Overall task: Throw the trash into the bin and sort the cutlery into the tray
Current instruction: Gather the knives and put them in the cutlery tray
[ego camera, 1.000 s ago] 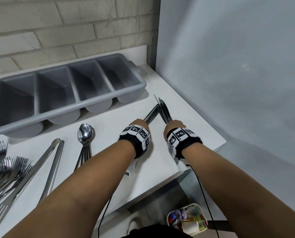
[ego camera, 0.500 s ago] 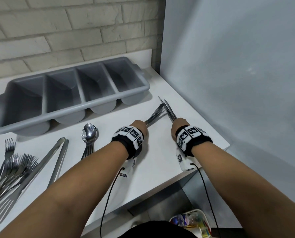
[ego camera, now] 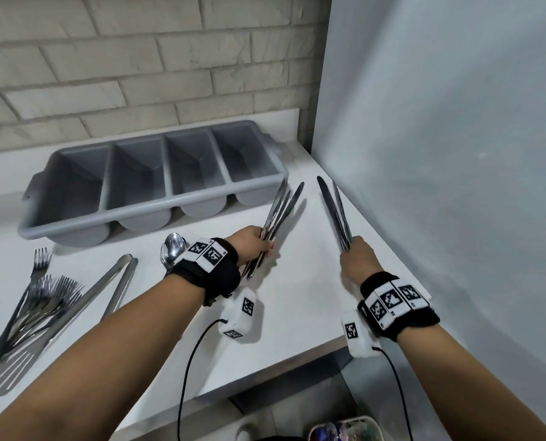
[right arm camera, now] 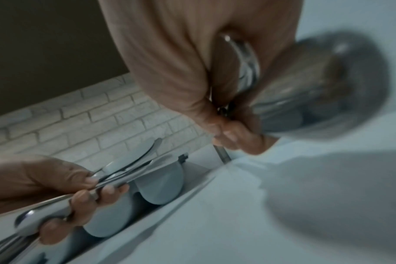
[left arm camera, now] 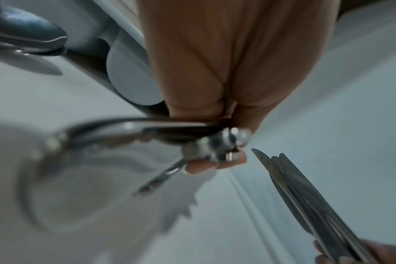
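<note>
My left hand [ego camera: 255,243] grips a bundle of table knives [ego camera: 279,211] by the handles, blades fanned up and away just in front of the grey four-compartment cutlery tray [ego camera: 255,186]. My right hand [ego camera: 357,259] grips a second bundle of knives [ego camera: 335,211] near the right wall, blades pointing away. The two bundles stand apart above the white counter [ego camera: 297,281]. In the left wrist view my left fingers [left arm camera: 215,164] curl round blurred handles [left arm camera: 129,135], with the other blades [left arm camera: 305,196] at lower right. In the right wrist view both hands [right arm camera: 233,135] show, the left hand [right arm camera: 75,187] clasping knives before the tray [right arm camera: 161,184].
Spoons [ego camera: 171,249] lie left of my left wrist. Tongs [ego camera: 112,288], a heap of forks [ego camera: 39,300] and a slotted spatula [ego camera: 14,370] lie at the counter's left. A bin holding trash [ego camera: 345,429] sits on the floor below the counter edge. A wall [ego camera: 440,186] bounds the right.
The two knife bundles, crossed at the tips a second ago, have drawn apart; my left hand has moved its bundle toward the tray and both hands are raised off the counter.
</note>
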The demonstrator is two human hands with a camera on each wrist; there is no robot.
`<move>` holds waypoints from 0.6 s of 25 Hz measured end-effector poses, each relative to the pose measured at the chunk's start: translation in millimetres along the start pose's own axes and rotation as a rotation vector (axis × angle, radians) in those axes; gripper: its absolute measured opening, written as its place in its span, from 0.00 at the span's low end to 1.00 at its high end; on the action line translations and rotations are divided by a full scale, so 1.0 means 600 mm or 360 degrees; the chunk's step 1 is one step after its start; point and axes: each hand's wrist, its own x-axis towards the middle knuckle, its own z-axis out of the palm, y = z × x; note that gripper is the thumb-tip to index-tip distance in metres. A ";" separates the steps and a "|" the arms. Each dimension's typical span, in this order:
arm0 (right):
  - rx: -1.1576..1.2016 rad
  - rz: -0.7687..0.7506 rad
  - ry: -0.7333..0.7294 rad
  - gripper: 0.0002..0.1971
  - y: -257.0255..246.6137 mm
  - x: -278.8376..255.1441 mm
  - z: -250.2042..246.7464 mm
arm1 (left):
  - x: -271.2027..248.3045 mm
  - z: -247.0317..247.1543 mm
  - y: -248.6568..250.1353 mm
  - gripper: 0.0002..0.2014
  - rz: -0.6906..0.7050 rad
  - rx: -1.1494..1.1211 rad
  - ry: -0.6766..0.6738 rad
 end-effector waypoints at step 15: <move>0.0798 -0.0620 -0.0743 0.14 -0.300 -0.095 0.146 | -0.153 -0.233 -0.030 0.12 0.0196 -0.1030 0.0435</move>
